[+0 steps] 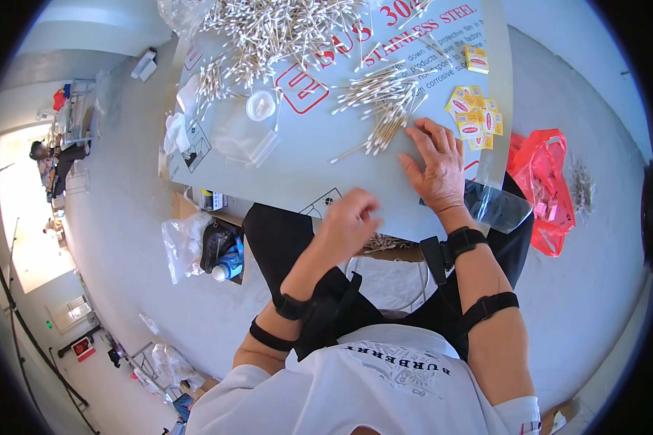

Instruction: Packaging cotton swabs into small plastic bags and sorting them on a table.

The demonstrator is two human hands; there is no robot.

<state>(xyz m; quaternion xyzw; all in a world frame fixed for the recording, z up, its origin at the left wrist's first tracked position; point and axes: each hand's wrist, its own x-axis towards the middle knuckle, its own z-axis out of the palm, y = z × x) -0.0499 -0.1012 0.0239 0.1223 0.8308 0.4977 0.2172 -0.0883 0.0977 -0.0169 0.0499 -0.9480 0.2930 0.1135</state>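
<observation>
My right hand (437,163) rests on the printed sheet tabletop (290,174), fingers stretched and slightly apart. Its fingertips are beside the near end of a loose bunch of cotton swabs (384,109); whether they touch cannot be made out. Just above the table's near edge is my left hand (348,221), its fingers curled in and a little blurred, with nothing seen sticking out of them. Farther off lies a large heap of cotton swabs (283,29). Small yellow packets (471,119) lie spread to the right of my right hand, with another yellow packet (477,59) beyond them.
A round white lid or cup (260,106) and clear plastic bags (243,145) lie left on the table, near a crumpled white tissue (175,133). A red plastic bag (551,188) stands right of the table. Another person (58,159) is far off at left.
</observation>
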